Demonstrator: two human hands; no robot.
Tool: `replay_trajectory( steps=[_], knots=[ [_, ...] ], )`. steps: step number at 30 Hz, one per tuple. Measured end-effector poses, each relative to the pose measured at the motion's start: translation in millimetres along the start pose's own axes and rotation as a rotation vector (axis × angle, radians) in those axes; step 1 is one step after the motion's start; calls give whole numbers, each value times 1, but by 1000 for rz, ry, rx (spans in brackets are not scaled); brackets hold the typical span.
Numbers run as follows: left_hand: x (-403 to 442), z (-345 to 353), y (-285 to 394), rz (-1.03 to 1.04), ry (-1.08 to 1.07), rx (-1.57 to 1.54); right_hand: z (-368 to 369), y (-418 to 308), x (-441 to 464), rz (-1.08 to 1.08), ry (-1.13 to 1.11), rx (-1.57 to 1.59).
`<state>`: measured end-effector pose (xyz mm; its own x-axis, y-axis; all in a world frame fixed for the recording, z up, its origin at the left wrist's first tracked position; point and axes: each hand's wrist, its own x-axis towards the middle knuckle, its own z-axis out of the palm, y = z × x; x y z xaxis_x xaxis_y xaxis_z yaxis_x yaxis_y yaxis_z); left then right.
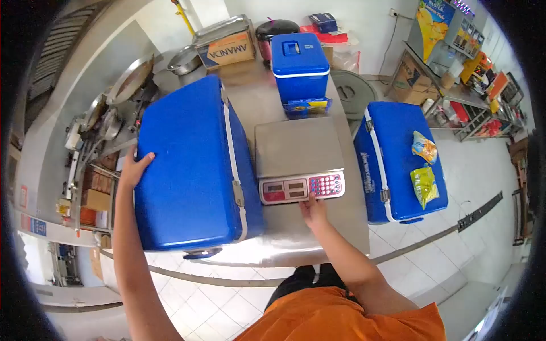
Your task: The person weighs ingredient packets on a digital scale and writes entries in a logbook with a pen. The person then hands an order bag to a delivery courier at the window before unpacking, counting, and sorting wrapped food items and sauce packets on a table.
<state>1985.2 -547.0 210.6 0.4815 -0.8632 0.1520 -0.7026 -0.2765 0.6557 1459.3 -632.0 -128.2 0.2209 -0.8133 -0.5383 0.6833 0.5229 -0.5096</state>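
A large blue cooler box (187, 165) with a white rim stands on the left side of the steel table. My left hand (135, 169) lies against its left side, thumb spread onto the lid and fingers apart, partly hidden by the box edge. Beside the cooler is a digital weighing scale (298, 145) with a bare steel platform and a red-and-white keypad panel. At its front edge, my right hand (314, 212) has one fingertip on the panel and the other fingers curled against the edge.
A small blue cooler (300, 62) stands behind the scale. Right of the steel table (296, 238), another blue cooler (392, 159) carries two snack packets (424, 186). Pans (131, 79), a cardboard box (228, 51) and a lidded grey bin (355, 94) are farther back.
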Motion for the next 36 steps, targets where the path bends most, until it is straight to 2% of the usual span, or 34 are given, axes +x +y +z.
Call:
replay_trajectory(
  steps=[1,3,5,6,9,10,14,16,17,19,23,25,26,27,30,31,34,36],
  knots=[
    [25,2,-40,56,34,39,-12,5,-13,-16,-15,14],
    [27,11,-2,-64,-59,-114,-33,0,-45,22,6,7],
    [35,16,8,-9,-79,-67,-39,-23,-85,111,65,-26],
    [40,20,14,27,-91,-42,-67,-27,-87,187,-20,-19],
    [47,27,31,11,-45,90,-113,-47,-103,-57,165,-162],
    [49,28,34,-22,-37,135,-104,-66,-115,-173,206,-173],
    [57,30,39,-67,-82,183,-124,-85,-114,-184,90,-352],
    [60,29,38,-91,-67,194,-130,-74,-110,-332,80,-496],
    [61,28,43,-118,-52,259,-134,-73,-104,-419,80,-569],
    [57,30,52,-177,-32,388,-127,-71,-101,-412,122,-546],
    [96,56,64,-85,108,926,-127,-71,-104,-349,128,-664],
    [79,105,133,57,149,750,-131,-77,-104,-299,122,-762],
    [59,126,178,-13,80,608,-132,-81,-107,-265,126,-816],
    [64,152,185,37,42,510,-132,-85,-108,-234,132,-870],
    [35,190,247,42,-58,560,-132,-92,-104,-377,268,-1315],
    [38,194,245,48,-60,568,-126,-94,-109,-436,327,-1488],
    [43,196,238,52,-72,590,-76,-96,-155,-959,198,-1759],
    [38,192,230,92,-86,578,-63,-86,-170,-799,-68,-2039]
  ],
)
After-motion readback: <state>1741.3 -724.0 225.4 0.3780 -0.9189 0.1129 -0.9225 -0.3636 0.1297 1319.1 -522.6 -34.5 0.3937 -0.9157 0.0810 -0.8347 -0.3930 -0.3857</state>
